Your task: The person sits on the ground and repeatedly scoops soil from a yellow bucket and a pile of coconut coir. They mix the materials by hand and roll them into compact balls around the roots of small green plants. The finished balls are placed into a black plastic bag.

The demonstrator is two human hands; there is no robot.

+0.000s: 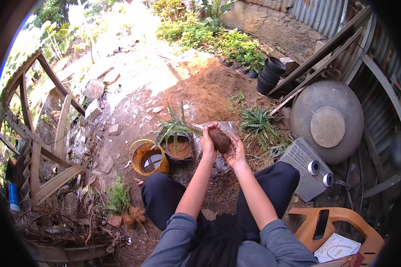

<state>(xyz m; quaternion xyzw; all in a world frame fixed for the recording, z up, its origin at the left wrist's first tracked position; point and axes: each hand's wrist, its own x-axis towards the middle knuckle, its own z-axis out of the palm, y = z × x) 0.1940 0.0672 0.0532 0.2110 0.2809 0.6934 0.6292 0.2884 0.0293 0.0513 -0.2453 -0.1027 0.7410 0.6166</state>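
A young plant with long green leaves [176, 127] lies sideways in front of me, its stem running to my hands. Its brown root ball [219, 140] sits between both palms. My left hand [208, 144] curls around the stem end of the ball. My right hand [235, 153], smeared with soil, cups the ball from the other side. Clear plastic [229, 127] lies just beyond the fingers. Left of my hands stands a black container [189, 156] with brown fibre inside, partly under the leaves. Beside it is a yellow bucket [162, 166] holding dark liquid.
Loose brown fibre [196, 95] spreads over the ground ahead. Cut green plants [258, 124] lie at right, near stacked black pots [270, 75] and a large round grey vessel [327, 104]. A grey wire-topped box [305, 164] and orange chair [365, 229] with a phone [321, 224] stand nearer.
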